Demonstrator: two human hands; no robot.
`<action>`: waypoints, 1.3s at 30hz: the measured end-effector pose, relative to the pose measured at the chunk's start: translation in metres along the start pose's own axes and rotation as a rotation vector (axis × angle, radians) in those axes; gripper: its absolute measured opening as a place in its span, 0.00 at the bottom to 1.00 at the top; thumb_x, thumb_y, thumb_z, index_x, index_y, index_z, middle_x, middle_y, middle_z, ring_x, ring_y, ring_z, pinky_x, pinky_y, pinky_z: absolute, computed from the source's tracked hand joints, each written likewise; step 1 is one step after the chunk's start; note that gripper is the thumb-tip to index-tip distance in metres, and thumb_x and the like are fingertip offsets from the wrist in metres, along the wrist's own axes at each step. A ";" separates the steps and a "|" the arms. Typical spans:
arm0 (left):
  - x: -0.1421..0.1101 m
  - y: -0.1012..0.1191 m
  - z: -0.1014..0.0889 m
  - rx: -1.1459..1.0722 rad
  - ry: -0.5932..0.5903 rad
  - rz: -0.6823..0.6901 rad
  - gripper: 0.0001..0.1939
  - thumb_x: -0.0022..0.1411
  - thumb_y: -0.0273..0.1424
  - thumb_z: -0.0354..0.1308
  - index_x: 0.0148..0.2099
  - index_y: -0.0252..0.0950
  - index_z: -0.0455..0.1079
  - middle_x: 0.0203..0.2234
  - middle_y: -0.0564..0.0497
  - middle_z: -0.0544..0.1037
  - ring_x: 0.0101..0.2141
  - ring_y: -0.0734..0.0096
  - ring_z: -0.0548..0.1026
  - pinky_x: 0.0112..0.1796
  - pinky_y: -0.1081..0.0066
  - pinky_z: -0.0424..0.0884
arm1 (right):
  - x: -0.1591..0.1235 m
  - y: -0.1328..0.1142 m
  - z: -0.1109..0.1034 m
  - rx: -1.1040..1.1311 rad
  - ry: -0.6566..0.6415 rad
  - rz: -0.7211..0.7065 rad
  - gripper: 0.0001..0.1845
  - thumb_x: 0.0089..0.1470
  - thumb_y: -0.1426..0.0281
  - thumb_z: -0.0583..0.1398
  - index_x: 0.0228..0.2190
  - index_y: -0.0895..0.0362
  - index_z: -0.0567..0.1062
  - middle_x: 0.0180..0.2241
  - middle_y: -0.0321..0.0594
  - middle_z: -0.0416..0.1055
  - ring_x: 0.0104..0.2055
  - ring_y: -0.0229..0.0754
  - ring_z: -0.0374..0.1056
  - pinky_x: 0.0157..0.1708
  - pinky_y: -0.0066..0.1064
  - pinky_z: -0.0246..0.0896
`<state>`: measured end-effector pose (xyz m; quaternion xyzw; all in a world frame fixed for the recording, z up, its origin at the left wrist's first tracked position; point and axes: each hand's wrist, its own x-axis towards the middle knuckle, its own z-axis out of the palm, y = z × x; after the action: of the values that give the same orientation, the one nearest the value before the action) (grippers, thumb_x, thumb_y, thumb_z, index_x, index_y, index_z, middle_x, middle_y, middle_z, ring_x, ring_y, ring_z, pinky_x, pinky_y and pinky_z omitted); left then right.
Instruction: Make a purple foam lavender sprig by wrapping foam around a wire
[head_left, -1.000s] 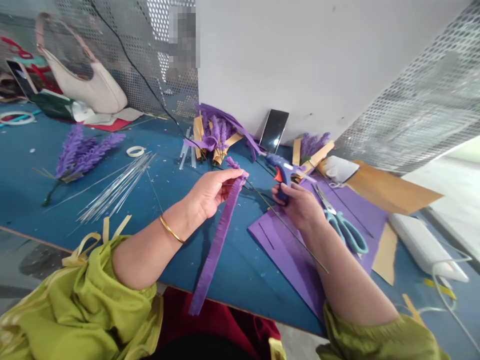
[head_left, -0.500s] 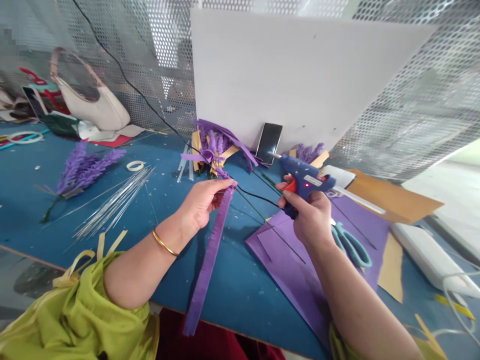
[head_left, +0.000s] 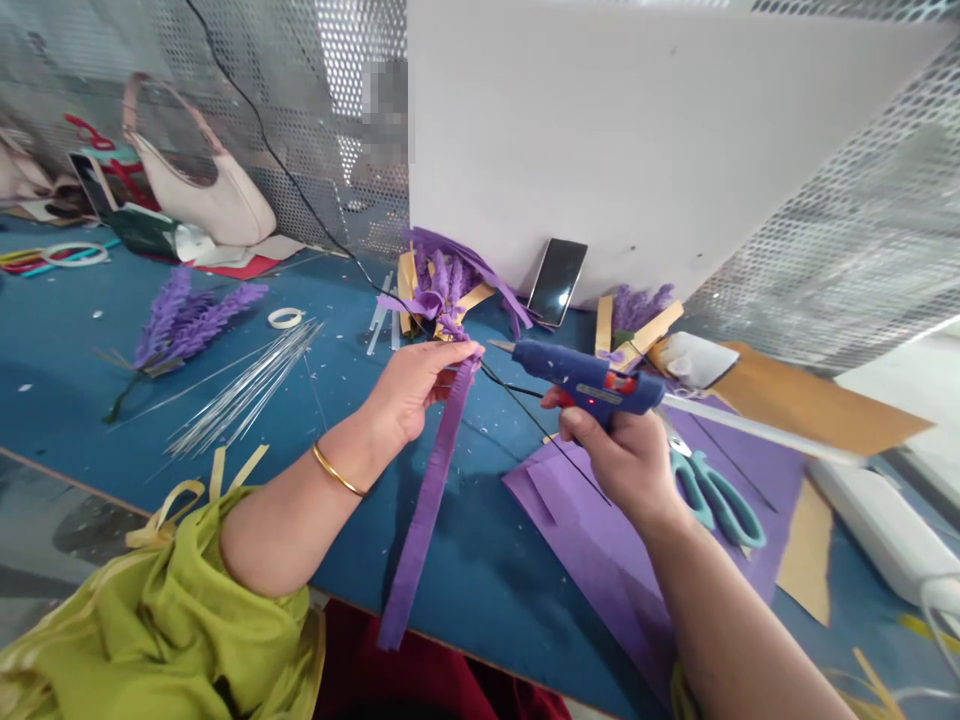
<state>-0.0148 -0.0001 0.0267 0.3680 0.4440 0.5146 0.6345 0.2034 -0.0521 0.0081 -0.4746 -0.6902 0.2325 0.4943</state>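
Between thumb and fingers, my left hand (head_left: 411, 390) pinches the top end of a long purple paper strip (head_left: 431, 510), which hangs down past the table's front edge. At the pinch the strip meets a thin dark wire stem (head_left: 559, 450) that slants down to the right. My right hand (head_left: 626, 455) is wrapped round the handle of a blue glue gun (head_left: 585, 375), a glue stick (head_left: 757, 430) jutting from its back. The gun's nozzle points left, close to my left fingertips but apart from them. A black cord runs behind the strip.
Purple sheets (head_left: 585, 540) and teal scissors (head_left: 716, 495) lie under and beside my right arm. Purple paper flowers (head_left: 191, 320), silver wires (head_left: 251, 385) and a tape roll (head_left: 286, 318) are at left. A phone (head_left: 557, 282) leans on the white board (head_left: 637, 130).
My right hand has lowered and turned the glue gun, bringing its nozzle left towards my left fingertips. My left hand still pinches the strip. The view has shifted slightly.
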 end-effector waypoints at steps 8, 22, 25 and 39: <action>-0.001 0.002 0.001 0.013 0.021 0.020 0.09 0.48 0.34 0.70 0.31 0.34 0.80 0.25 0.51 0.77 0.26 0.76 0.71 0.29 0.74 0.63 | -0.003 -0.001 0.001 -0.272 -0.048 -0.186 0.20 0.61 0.53 0.56 0.36 0.56 0.76 0.30 0.42 0.76 0.30 0.45 0.72 0.32 0.36 0.66; -0.002 0.001 0.001 0.016 0.010 0.017 0.09 0.49 0.34 0.70 0.31 0.34 0.81 0.26 0.49 0.78 0.26 0.75 0.71 0.29 0.74 0.63 | -0.004 0.000 0.002 -0.471 -0.001 -0.152 0.27 0.60 0.46 0.51 0.32 0.57 0.73 0.22 0.40 0.71 0.23 0.43 0.67 0.23 0.32 0.57; -0.002 0.001 0.001 0.021 0.009 0.027 0.09 0.49 0.34 0.70 0.32 0.34 0.81 0.27 0.49 0.79 0.27 0.75 0.71 0.29 0.73 0.63 | -0.004 0.001 0.002 -0.491 0.010 -0.145 0.28 0.60 0.45 0.51 0.32 0.57 0.73 0.20 0.38 0.67 0.21 0.42 0.64 0.22 0.31 0.55; -0.002 0.001 0.001 0.009 0.008 0.017 0.09 0.49 0.34 0.69 0.31 0.34 0.81 0.26 0.49 0.78 0.25 0.76 0.69 0.27 0.73 0.60 | -0.004 -0.003 0.002 -0.473 -0.002 -0.310 0.20 0.63 0.53 0.54 0.34 0.57 0.73 0.25 0.39 0.70 0.24 0.42 0.67 0.25 0.32 0.58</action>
<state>-0.0146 -0.0022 0.0288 0.3728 0.4457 0.5195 0.6265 0.2006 -0.0562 0.0078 -0.4653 -0.7901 -0.0129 0.3987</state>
